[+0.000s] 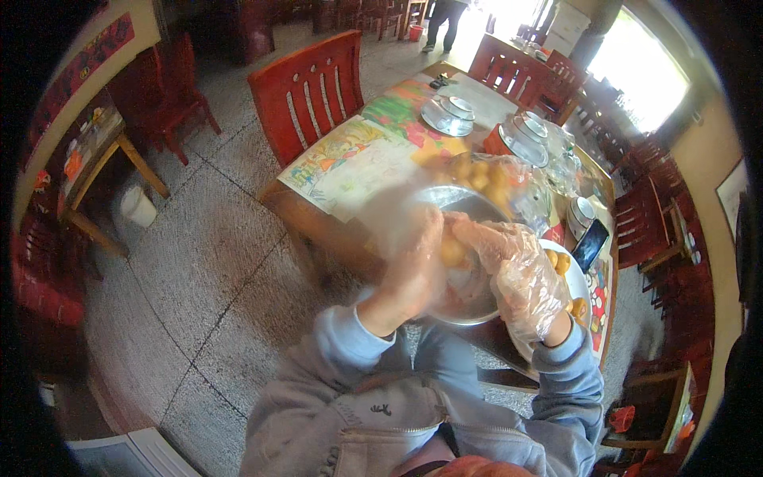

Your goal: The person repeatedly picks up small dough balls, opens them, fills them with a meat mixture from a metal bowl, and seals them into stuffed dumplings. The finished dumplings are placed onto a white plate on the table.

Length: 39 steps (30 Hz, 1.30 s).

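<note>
A round golden food puff (453, 252) sits between my two hands, over a steel bowl (456, 194) near the table's front edge. My left hand (417, 268) cups it from the left, though a blurred patch hides much of its detail. From the right, my right hand (518, 274), in a clear plastic glove, closes its fingers on the same puff. Inside the bowl lies a pale pinkish mass (465, 280), partly covered by the hands. Right of the bowl is a white plate (578, 292) holding several golden puffs (559, 261), partly behind my right wrist.
A clear bag of golden puffs (480, 176) lies behind the bowl. Stacked, plastic-wrapped dishes (450, 113) stand farther back. A phone (591, 245) leans by a wrapped dish set (580, 216) at right. A red wooden chair (310, 92) borders the table's left side. A person (444, 24) stands far back.
</note>
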### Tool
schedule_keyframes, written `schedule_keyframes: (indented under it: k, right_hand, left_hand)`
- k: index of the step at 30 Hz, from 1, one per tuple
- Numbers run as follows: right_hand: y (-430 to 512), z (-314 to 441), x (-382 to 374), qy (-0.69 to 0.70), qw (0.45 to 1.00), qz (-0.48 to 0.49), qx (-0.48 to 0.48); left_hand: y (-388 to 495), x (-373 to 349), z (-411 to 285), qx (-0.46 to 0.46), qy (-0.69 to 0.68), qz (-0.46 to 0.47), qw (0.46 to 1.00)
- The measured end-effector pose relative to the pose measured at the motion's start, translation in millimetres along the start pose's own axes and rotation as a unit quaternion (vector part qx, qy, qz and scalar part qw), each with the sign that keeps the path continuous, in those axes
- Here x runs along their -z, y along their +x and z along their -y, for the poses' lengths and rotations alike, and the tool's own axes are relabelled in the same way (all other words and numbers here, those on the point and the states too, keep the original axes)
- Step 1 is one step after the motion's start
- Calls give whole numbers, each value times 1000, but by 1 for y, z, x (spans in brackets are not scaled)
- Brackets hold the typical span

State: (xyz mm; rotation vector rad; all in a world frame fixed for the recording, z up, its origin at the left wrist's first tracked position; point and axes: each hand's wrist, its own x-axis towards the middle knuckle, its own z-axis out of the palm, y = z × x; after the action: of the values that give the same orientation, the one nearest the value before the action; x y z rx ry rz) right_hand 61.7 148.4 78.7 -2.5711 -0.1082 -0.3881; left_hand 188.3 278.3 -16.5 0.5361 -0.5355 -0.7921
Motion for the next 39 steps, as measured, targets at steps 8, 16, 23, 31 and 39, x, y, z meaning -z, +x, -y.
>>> schedule_keyframes:
  k: [8,16,23,31,39]
  right_hand:
    - [3,-6,-12,317,947,-42,33]
    - [-2,17,-12,414,868,-271,-33]
    - [11,31,2,83,992,-88,-44]
    - [9,24,1,-162,986,-41,23]
    - [-19,13,-33,400,866,-295,-55]
  left_hand:
    - [8,12,25,-12,23,-50,998]
    - [9,8,21,62,-23,-52,996]
    - [5,9,18,30,-19,-52,998]
    - [6,11,21,55,-33,-36,997]
    - [9,7,8,-9,-19,-66,998]
